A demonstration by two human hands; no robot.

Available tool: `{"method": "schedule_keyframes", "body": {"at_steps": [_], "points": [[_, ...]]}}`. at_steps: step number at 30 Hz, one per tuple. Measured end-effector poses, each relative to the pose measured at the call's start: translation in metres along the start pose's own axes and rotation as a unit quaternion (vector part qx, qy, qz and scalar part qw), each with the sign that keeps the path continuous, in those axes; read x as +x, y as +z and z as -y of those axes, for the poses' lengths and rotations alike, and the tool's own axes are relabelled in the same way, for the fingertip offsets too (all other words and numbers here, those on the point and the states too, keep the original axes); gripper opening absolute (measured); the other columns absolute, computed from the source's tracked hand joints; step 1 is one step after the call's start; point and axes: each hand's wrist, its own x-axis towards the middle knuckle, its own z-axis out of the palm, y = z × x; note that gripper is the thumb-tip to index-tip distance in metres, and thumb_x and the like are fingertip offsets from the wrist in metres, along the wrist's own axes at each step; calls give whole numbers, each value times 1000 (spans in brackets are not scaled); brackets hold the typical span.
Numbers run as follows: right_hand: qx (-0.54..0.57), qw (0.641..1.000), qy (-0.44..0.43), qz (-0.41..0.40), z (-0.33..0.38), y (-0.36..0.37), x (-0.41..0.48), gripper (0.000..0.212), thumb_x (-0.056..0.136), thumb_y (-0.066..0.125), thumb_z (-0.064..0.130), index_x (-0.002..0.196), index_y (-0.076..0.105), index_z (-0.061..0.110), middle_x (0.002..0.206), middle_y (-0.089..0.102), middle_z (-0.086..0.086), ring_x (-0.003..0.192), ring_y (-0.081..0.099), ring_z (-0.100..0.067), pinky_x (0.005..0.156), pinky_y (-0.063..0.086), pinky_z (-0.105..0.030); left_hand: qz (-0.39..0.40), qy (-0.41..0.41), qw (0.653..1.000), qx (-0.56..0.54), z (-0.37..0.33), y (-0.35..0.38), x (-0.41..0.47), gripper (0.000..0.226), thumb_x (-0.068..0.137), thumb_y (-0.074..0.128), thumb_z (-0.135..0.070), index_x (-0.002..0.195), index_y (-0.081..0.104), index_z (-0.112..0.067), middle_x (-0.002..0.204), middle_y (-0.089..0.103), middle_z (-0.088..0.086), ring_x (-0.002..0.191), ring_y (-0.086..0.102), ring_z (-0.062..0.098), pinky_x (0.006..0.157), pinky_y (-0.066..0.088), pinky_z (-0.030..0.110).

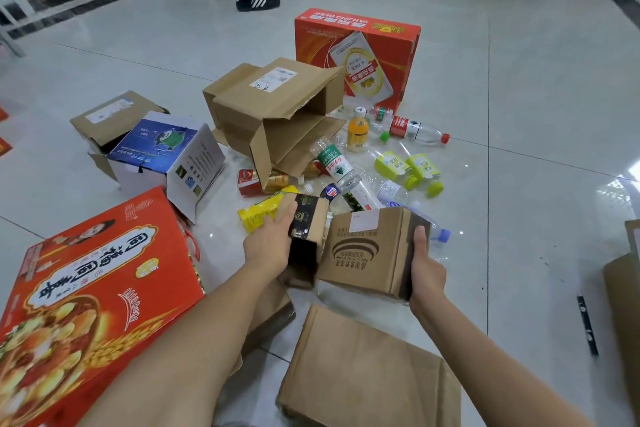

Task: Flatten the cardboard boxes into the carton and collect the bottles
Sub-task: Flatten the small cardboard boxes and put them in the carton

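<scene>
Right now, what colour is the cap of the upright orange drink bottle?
White: the cap of the orange drink bottle, head view.

A: Head view, where is it mounted?
B: Worn on the head, wide-angle, facing forward and down at the tiled floor (519, 80).
A: Range?
B: Close. The left hand (270, 246) and right hand (427, 274) on the cardboard box (363, 253) sit mid-frame, and a bystander's shoes (258, 2) are near the top edge.

Red carton (86, 288) beyond bottom-left edge
</scene>
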Motion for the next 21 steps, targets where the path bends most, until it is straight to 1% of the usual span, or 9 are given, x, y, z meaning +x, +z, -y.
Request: {"method": "schedule_keyframes", "body": {"at_steps": [3, 5, 8, 12, 15, 16, 18, 20, 21], "points": [[24, 1000, 8, -10, 5, -1, -1, 50, 79, 57, 66, 73, 53, 16, 90, 63, -4, 83, 61, -26, 71, 48, -32, -106, -70, 992, -22, -2, -6, 6, 53, 96, 39, -12, 143, 24, -30, 109, 54, 11, 87, 60, 32, 64, 42, 35], [56, 998, 21, -14, 9, -2, 0, 50, 79, 57, 66, 74, 50, 17, 86, 62, -3, 79, 61, -26, 62, 49, -32, -157, -141, 975, -69, 3, -10, 9, 36, 95, 39, -10, 130, 38, -16, 103, 59, 14, 86, 61, 34, 64, 43, 36], [88, 995, 37, -11, 9, -1, 4, 52, 77, 55, 70, 75, 53, 18, 90, 63, -4, 80, 62, -26, 63, 50, -33, -145, -251, 943, -164, 16, -13, 12, 27, 97, 40, -12, 121, 52, -8, 116, 61, 20, 105, 60, 39, 77, 48, 40], [111, 993, 43, 6, 6, 3, 10, 54, 78, 53, 70, 77, 55, 16, 94, 65, -5, 73, 63, -23, 67, 52, -35, -134, -354, 879, -289, 31, -11, 11, 31, 95, 45, -17, 120, 57, -2, 122, 60, 22, 112, 57, 41, 89, 47, 43], [140, 989, 40, 18, 7, 3, 11, 56, 82, 51, 67, 90, 56, 12, 89, 64, -4, 72, 62, -23, 56, 50, -33, -135, -396, 855, -308, 38, -12, 11, 34, 93, 46, -18, 119, 58, 2, 121, 61, 22, 112, 58, 41, 89, 47, 43], [146, 988, 39, 17, 6, 3, 12, 56, 83, 50, 67, 94, 55, 12, 87, 63, -4, 73, 62, -24, 53, 48, -33, -129, -397, 858, -299, 39, -13, 11, 35, 92, 47, -18, 118, 58, 2, 121, 61, 22, 111, 58, 41, 88, 48, 42], [134, 990, 36, 14, 4, 2, 15, 56, 83, 50, 67, 87, 55, 11, 85, 64, -4, 71, 62, -24, 54, 51, -36, -91, -373, 891, -244, 39, -11, 10, 36, 88, 51, -20, 117, 59, 1, 123, 59, 21, 113, 56, 40, 89, 48, 42], [124, 992, 37, 7, 2, 1, 19, 56, 79, 52, 70, 78, 56, 14, 90, 66, -7, 79, 66, -29, 71, 57, -49, -52, -326, 930, -159, 36, -6, 7, 43, 86, 56, -22, 124, 53, -2, 135, 46, 21, 121, 48, 39, 92, 47, 43], [119, 992, 39, 4, 1, 1, 21, 57, 77, 53, 72, 77, 56, 15, 93, 67, -8, 86, 67, -32, 79, 55, -55, -44, -298, 944, -134, 34, -3, 6, 47, 86, 58, -18, 128, 46, -3, 139, 38, 20, 121, 47, 39, 91, 48, 44]]}}
